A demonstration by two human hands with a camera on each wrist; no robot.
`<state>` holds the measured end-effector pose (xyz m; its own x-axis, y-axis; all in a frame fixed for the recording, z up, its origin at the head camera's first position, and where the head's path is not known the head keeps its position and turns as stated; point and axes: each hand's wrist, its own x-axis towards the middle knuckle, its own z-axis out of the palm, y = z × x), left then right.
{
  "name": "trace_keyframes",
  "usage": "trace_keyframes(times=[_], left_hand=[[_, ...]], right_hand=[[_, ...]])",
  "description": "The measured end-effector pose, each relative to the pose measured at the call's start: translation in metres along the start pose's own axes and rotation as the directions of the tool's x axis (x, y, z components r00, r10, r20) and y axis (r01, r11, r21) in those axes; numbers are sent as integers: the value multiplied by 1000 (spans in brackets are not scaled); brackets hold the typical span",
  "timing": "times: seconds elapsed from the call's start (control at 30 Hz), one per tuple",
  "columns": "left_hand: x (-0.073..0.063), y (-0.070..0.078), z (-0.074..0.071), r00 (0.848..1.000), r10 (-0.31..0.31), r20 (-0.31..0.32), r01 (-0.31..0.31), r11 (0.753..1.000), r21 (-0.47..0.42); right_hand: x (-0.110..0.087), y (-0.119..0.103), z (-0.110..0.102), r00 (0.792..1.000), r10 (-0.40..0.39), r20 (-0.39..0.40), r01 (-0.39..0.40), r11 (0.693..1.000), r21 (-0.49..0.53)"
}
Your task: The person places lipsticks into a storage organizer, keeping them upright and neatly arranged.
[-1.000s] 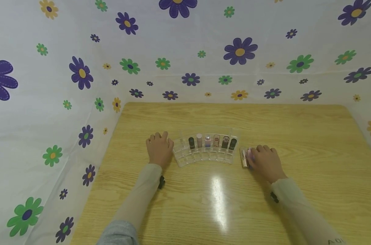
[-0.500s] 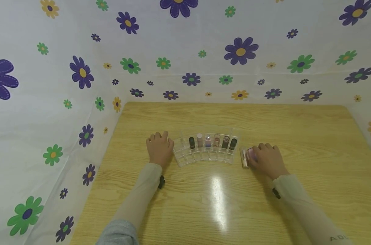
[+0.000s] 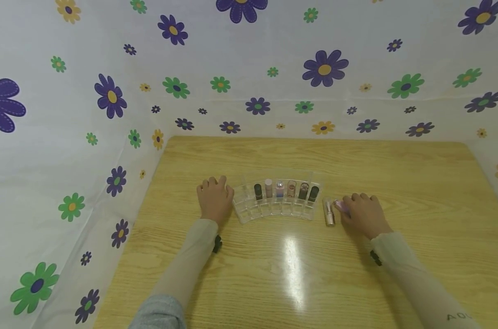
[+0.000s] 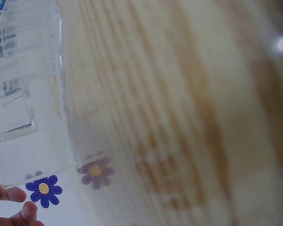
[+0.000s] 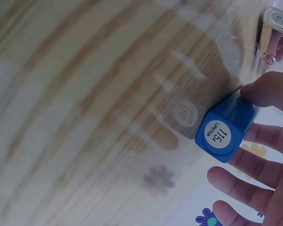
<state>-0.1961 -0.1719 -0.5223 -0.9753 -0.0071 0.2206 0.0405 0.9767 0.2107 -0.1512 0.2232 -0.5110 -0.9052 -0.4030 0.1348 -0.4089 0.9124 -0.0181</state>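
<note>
My right hand [image 3: 366, 212] pinches a lipstick [image 3: 341, 207] between thumb and fingers, right of the clear stand. In the right wrist view, this lipstick [image 5: 224, 134] shows a blue end with a round "LIPSTICK 115" label, low over the tabletop. Just left of it lies another lipstick [image 3: 329, 214] in a clear, gold-toned case. My left hand [image 3: 215, 201] rests at the left end of the curved clear lipstick stand [image 3: 241, 205], fingers loosely bent. The left wrist view shows its fingers [image 4: 9, 194] by the stand's corner. Several lipsticks [image 3: 280, 189] stand in one row of the stand.
The wooden table [image 3: 249, 274] extends on all sides of the stand. A white flower-patterned cloth [image 3: 273, 87] rises behind the table's back edge and along its left and right sides.
My right hand has shifted slightly right with the pinched lipstick, now tilted, and a gap shows between it and the gold-toned one. The left hand has stayed in place.
</note>
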Motion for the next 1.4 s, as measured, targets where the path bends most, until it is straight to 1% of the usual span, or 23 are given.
trace_keyframes(times=[0.1,0.3,0.5,0.67,0.83,1.1,1.23,1.4], left_hand=[[0,0,1,1000,4,-7,-4,1000,6],[1,-1,2,1000,-13,10,13,1000,20],[1,-1,4,1000,-14,11,13,1000,21],[1,-1,4,1000,-9,3,9,1000,12],[1,-1,4,1000,-7,-2,7,1000,17],[1,-1,4,1000,-7,-2,7,1000,19],[1,-1,5,1000,1,-6,-1,1000,23],[1,-1,3,1000,-3,0,3,1000,26]], right_hand=[[0,1,1,1000,-6,12,7,1000,-3],[3,2,-2,999,-37,16,38,999,-31],[5,2,-4,999,-41,32,41,999,-27],[6,2,-4,999,-43,22,44,999,-26],[5,4,-3,1000,-26,16,26,999,-18],[3,6,-3,999,-1,-40,2,999,40],[3,8,-3,998,5,-62,-3,999,37],[2,8,-9,998,7,-60,-6,1000,25]])
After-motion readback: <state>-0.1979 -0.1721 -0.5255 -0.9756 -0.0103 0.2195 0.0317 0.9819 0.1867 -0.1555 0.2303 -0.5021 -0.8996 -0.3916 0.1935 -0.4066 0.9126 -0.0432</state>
